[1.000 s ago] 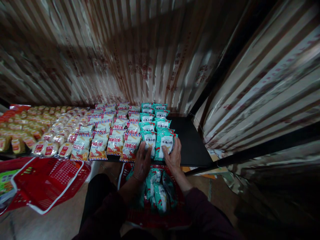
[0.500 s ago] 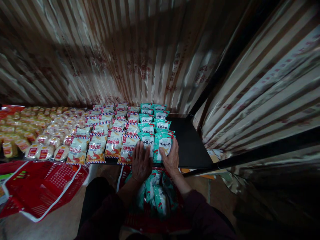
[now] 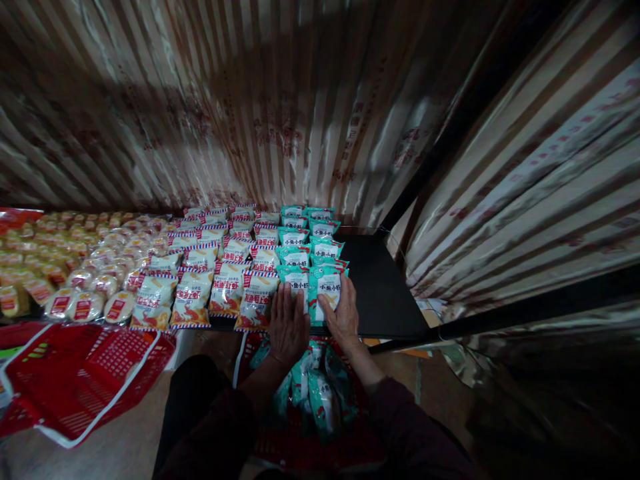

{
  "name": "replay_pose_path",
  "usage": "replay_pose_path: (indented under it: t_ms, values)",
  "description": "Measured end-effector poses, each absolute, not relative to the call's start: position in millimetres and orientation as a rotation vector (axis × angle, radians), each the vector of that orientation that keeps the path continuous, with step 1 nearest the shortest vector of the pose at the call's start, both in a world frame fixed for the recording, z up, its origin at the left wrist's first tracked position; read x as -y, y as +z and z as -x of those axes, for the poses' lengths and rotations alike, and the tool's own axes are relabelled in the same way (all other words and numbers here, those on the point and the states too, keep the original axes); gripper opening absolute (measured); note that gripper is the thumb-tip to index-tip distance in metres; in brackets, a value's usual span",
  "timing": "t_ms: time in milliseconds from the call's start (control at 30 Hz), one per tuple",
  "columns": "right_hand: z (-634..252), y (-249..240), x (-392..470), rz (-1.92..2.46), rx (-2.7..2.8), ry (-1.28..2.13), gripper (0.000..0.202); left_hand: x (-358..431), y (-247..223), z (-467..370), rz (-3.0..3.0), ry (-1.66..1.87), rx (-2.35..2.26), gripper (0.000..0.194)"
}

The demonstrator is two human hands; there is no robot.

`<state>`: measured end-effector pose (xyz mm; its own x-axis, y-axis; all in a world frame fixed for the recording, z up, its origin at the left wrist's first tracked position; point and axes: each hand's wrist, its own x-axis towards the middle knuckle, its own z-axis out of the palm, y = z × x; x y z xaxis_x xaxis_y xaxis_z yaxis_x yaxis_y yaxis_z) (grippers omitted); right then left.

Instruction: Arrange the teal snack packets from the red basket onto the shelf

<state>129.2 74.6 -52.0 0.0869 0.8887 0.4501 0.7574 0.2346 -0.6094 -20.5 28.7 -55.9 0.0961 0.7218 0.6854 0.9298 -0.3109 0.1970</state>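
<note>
At the shelf's front edge stand two columns of teal-and-white snack bags. My left hand (image 3: 289,327) lies with fingers stretched flat over the lower front of the left teal bag (image 3: 299,280), covering part of it. The front right teal bag (image 3: 327,283) is held along its right side by my right hand (image 3: 344,315), thumb on its face and fingers round its edge. Directly left of my left hand is a white-and-orange snack bag (image 3: 255,300) with a striped border. Below my forearms, a red basket (image 3: 320,450) contains several more teal bags (image 3: 320,400).
Rows of white-and-orange bags (image 3: 189,297) and round packaged cakes (image 3: 117,307) fill the left of the black shelf (image 3: 385,293). Another red basket (image 3: 95,380) with a white handle rests at lower left. A dark metal post (image 3: 480,317) borders the right, and striped sheeting (image 3: 310,133) hangs behind.
My left hand has slid slightly right and down on the left teal bag. My right hand stays at the right bag. The view has shifted a little.
</note>
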Motion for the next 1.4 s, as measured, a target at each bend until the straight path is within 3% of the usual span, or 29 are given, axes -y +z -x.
replay_pose_path:
  t_ms: [733, 1167, 1400]
  values:
    - [-129, -49, -71, 1.608, 1.732, 0.088, 0.073, -18, -63, 13, 2.147, -0.955, 1.629, 0.068]
    - [-144, -54, -58, 1.561, 1.694, 0.091, 0.069, -17, -54, 11, 2.204, -0.885, 1.575, 0.054]
    - [-145, -50, -65, 1.504, 1.707, 0.083, 0.063, -17, -55, 13, 2.171, -0.913, 1.544, 0.057]
